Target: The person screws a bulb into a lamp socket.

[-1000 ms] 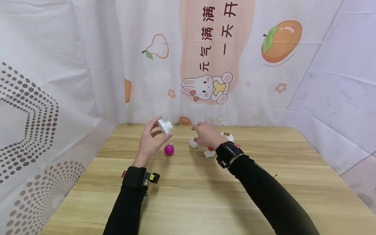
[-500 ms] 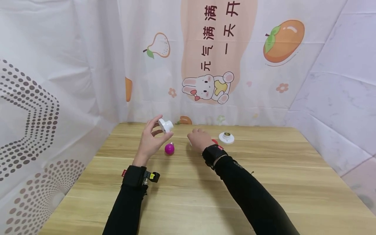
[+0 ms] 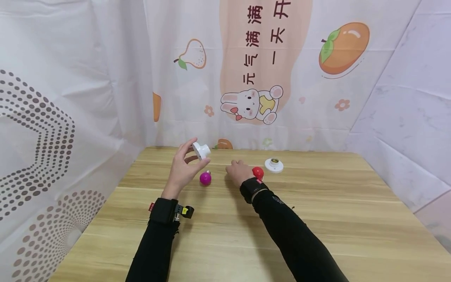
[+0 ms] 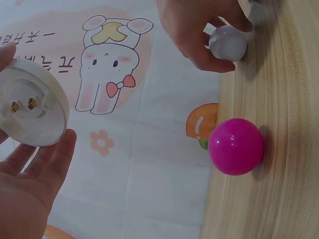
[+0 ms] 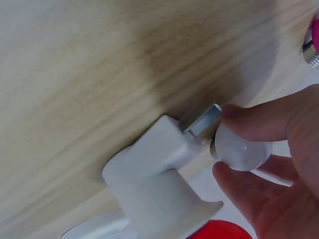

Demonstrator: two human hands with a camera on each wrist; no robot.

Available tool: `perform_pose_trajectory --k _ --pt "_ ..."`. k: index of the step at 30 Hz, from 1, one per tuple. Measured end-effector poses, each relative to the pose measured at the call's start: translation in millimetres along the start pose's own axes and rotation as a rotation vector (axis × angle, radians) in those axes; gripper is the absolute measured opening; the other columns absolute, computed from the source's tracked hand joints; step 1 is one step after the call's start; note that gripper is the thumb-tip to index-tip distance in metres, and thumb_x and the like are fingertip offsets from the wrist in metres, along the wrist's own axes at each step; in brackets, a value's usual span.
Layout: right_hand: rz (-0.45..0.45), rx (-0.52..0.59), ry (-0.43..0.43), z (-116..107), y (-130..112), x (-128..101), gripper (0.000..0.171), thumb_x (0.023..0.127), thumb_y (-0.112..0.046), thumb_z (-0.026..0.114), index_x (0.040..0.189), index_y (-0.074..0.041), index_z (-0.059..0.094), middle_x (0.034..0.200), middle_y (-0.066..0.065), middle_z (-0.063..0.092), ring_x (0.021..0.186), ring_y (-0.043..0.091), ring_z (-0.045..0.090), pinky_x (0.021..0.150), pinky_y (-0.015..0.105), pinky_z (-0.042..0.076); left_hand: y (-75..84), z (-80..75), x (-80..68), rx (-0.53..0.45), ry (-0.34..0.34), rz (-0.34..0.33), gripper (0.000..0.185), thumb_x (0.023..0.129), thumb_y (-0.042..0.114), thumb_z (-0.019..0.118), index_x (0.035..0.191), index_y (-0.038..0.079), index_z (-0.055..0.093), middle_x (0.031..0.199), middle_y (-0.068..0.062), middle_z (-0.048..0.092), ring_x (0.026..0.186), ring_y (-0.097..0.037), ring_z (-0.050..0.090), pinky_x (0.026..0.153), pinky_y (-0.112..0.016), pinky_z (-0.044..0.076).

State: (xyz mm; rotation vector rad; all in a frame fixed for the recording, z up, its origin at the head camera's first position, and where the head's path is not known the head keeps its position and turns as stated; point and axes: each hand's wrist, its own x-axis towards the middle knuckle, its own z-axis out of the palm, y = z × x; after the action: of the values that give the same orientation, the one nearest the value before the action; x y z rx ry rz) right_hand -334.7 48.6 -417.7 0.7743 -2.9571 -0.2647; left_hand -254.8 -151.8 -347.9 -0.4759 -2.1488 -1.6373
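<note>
From the head view, the left hand (image 3: pixel 181 168) holds a white lamp socket (image 3: pixel 201 150) raised above the counter (image 3: pixel 317 219), left of the right hand (image 3: pixel 238 172). The left wrist view shows the socket's (image 4: pixel 31 109) back cradled by fingertips. At the right wrist, fingers (image 5: pixel 266 124) pinch a small white bulb (image 5: pixel 242 148) lying on the counter, its metal screw base (image 5: pixel 202 121) pointing away

White lamp socket (image 3: pixel 201 150) held aloft, small white bulb (image 4: pixel 228 44) pinched near table

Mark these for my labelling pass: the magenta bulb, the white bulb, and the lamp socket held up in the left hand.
magenta bulb (image 4: pixel 235 146), left wrist view, middle of globe.
white bulb (image 5: pixel 243 146), right wrist view, globe between fingers.
lamp socket (image 4: pixel 31 108), left wrist view, underside of round base.
</note>
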Motion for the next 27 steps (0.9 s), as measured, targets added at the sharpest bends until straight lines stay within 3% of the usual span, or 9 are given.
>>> perform_pose_trajectory --k 5,9,14,20,27 --pt "-0.042 0.011 0.042 -1 3 -3 0.022 0.098 -0.012 0.067 0.120 -0.010 0.065 0.114 0.017 0.063 0.105 0.034 0.060 0.080 0.045 0.060 -24.5 2.6 5.8 -0.001 0.000 0.024 0.076 0.085 0.012 0.083 0.152 0.011 0.046 0.138 -0.018 0.049 0.125 -0.037 0.050 0.100 -0.056 0.049" --pt "-0.102 0.032 0.101 -10 8 -7 0.027 0.097 -0.014 0.069 0.122 -0.007 0.062 0.111 0.017 0.063 0.101 0.035 0.061 0.082 0.045 0.059 -24.5 3.7 4.8 -0.003 -0.009 0.033 0.075 0.085 0.017 0.084 0.151 0.015 0.048 0.136 -0.015 0.050 0.124 -0.032 0.051 0.100 -0.054 0.050" --pt "-0.114 0.099 0.118 -28 15 -11 0.036 0.097 -0.006 0.065 0.132 -0.007 0.060 0.120 0.018 0.062 0.108 0.035 0.061 0.088 0.047 0.057 -24.7 4.5 4.3 0.015 -0.017 0.032 0.074 0.085 0.019 0.084 0.151 0.015 0.049 0.136 -0.013 0.051 0.122 -0.029 0.052 0.099 -0.052 0.051" --pt "-0.103 0.294 0.129 -53 24 -16 0.037 0.095 -0.001 0.066 0.131 -0.006 0.062 0.124 0.018 0.060 0.106 0.031 0.063 0.091 0.042 0.056 -24.9 4.7 4.5 0.017 -0.026 0.030 0.075 0.085 0.020 0.084 0.150 0.015 0.049 0.137 -0.013 0.050 0.123 -0.029 0.052 0.099 -0.053 0.051" --pt "-0.066 0.637 0.205 -68 46 -37 0.041 0.092 -0.006 0.073 0.132 -0.003 0.064 0.130 0.017 0.059 0.121 0.032 0.057 0.102 0.045 0.050 -24.0 6.2 4.0 0.000 -0.041 0.019 0.076 0.085 0.015 0.084 0.151 0.014 0.048 0.144 -0.015 0.048 0.124 -0.033 0.051 0.100 -0.051 0.051"
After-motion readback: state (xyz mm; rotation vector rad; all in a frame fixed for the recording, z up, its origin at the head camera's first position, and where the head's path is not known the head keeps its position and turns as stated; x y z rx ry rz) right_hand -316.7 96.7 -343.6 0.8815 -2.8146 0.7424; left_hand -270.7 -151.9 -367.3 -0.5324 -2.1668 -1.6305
